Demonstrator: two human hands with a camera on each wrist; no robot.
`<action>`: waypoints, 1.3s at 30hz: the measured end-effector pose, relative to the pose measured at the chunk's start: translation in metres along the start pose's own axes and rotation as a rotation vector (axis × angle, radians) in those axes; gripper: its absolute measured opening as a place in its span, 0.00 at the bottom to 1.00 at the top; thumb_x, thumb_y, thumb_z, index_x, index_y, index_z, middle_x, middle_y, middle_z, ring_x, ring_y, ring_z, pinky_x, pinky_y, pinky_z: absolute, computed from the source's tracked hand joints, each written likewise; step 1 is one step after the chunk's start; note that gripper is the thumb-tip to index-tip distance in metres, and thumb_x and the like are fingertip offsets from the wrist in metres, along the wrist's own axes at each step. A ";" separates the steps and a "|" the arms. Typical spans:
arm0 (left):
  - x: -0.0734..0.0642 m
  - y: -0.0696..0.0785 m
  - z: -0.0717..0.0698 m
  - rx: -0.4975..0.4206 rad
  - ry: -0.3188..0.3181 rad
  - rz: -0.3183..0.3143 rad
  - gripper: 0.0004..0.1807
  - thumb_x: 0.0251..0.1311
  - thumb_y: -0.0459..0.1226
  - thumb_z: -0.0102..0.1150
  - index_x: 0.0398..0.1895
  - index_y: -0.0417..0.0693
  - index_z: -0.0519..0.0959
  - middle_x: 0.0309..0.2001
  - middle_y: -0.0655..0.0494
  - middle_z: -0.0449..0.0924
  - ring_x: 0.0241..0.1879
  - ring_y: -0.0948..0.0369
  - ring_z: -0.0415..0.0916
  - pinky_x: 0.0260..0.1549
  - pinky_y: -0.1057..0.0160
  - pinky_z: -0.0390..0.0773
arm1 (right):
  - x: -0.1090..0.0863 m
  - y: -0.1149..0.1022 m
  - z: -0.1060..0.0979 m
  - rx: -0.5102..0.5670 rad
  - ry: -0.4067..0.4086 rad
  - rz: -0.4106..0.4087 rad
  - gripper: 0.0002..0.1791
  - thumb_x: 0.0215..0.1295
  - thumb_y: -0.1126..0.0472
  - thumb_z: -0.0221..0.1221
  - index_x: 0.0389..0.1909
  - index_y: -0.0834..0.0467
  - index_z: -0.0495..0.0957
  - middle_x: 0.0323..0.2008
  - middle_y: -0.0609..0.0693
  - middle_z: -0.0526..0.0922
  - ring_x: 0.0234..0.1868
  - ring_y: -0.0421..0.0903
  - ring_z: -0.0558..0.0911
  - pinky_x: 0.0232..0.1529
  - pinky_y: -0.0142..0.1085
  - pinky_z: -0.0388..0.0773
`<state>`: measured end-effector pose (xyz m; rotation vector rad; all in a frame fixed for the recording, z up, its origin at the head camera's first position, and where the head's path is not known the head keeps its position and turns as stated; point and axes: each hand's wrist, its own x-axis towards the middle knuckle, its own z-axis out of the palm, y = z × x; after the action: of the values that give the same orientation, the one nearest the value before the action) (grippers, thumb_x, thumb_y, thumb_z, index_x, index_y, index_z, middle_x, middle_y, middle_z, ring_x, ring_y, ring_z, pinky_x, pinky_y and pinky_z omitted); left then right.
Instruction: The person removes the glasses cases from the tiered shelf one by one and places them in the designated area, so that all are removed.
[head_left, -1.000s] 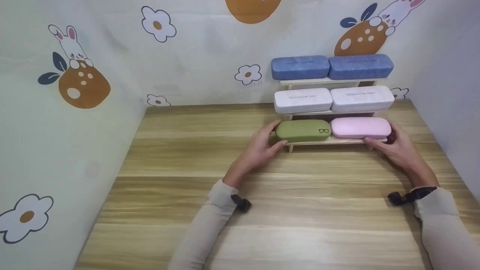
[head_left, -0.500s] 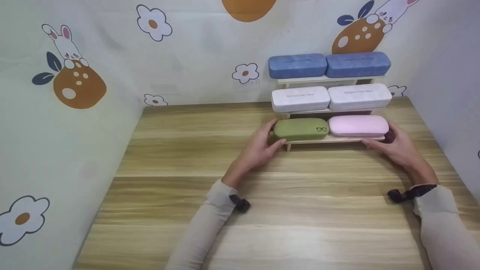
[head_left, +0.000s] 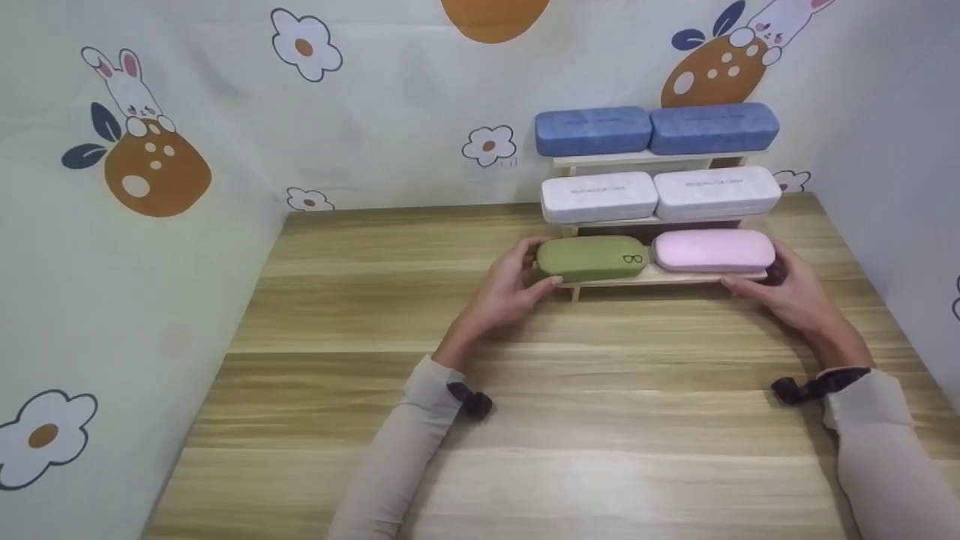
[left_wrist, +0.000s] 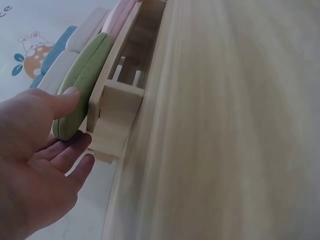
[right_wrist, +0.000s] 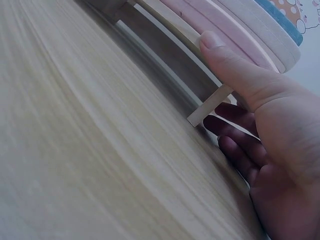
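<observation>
A green glasses case (head_left: pixel 589 257) with a small spectacles print lies at the left of the lowest step of a wooden rack (head_left: pixel 671 277). My left hand (head_left: pixel 501 291) grips its left end, thumb on the front side and fingers (left_wrist: pixel 75 150) around the end. Beside it, across a narrow gap, sits a pink glasses case (head_left: pixel 714 250). Around the right end of that step my right hand (head_left: pixel 802 296) holds the rack, its thumb (right_wrist: pixel 215 45) along the front edge below the pink case. Its other fingers reach behind the rack's leg (right_wrist: pixel 210 106).
Two white glasses cases (head_left: pixel 598 196) stand on the middle step, and two blue glasses cases (head_left: pixel 714 129) on the top step. The rack is at the back right of a wooden table (head_left: pixel 375 315), near the patterned back wall (head_left: pixel 390 112) and the plain right wall (head_left: pixel 892 150).
My left hand has shifted slightly left with the green glasses case, parting it from the pink one. The right hand keeps its place; the whole head view has drifted a little.
</observation>
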<state>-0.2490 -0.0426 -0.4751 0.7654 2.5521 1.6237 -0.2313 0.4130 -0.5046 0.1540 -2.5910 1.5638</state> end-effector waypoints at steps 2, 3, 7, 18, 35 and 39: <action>-0.001 -0.001 -0.005 -0.014 -0.003 -0.013 0.35 0.70 0.38 0.72 0.75 0.41 0.69 0.72 0.43 0.76 0.73 0.51 0.76 0.77 0.55 0.75 | 0.000 0.000 0.000 -0.001 0.008 -0.006 0.48 0.66 0.65 0.75 0.83 0.58 0.62 0.61 0.37 0.79 0.59 0.29 0.80 0.58 0.16 0.77; -0.001 -0.002 -0.007 -0.020 -0.004 -0.021 0.35 0.70 0.38 0.72 0.75 0.41 0.69 0.72 0.43 0.76 0.73 0.51 0.76 0.78 0.55 0.75 | 0.000 0.000 0.001 -0.003 0.012 -0.009 0.47 0.66 0.65 0.75 0.83 0.58 0.63 0.60 0.35 0.80 0.58 0.29 0.81 0.57 0.16 0.77; -0.001 -0.004 -0.014 -0.043 -0.009 -0.073 0.36 0.67 0.37 0.75 0.74 0.41 0.70 0.71 0.44 0.77 0.73 0.52 0.76 0.77 0.57 0.75 | -0.001 0.000 0.001 0.008 0.019 -0.020 0.46 0.66 0.66 0.75 0.82 0.59 0.64 0.59 0.34 0.80 0.57 0.30 0.81 0.57 0.16 0.78; 0.001 0.000 -0.003 0.060 0.032 -0.044 0.40 0.66 0.41 0.77 0.77 0.40 0.69 0.72 0.43 0.76 0.71 0.51 0.76 0.74 0.60 0.77 | -0.002 0.001 -0.003 -0.026 0.002 0.004 0.48 0.67 0.63 0.74 0.84 0.56 0.61 0.61 0.35 0.78 0.59 0.29 0.79 0.59 0.15 0.75; -0.005 0.000 -0.036 -0.158 0.036 0.025 0.38 0.60 0.37 0.81 0.73 0.43 0.76 0.70 0.47 0.82 0.70 0.56 0.80 0.71 0.65 0.80 | -0.001 0.002 0.002 0.060 0.003 -0.043 0.44 0.66 0.71 0.73 0.81 0.61 0.65 0.59 0.36 0.81 0.56 0.32 0.83 0.56 0.19 0.80; -0.004 0.003 -0.051 -0.173 0.069 0.069 0.39 0.59 0.37 0.82 0.73 0.44 0.76 0.70 0.48 0.82 0.69 0.56 0.80 0.70 0.64 0.81 | -0.001 0.003 0.000 0.016 0.005 -0.007 0.47 0.67 0.66 0.74 0.83 0.57 0.62 0.60 0.34 0.79 0.58 0.30 0.81 0.56 0.17 0.77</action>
<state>-0.2581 -0.0866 -0.4504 0.8026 2.4120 1.8941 -0.2312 0.4143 -0.5074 0.1605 -2.5725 1.5805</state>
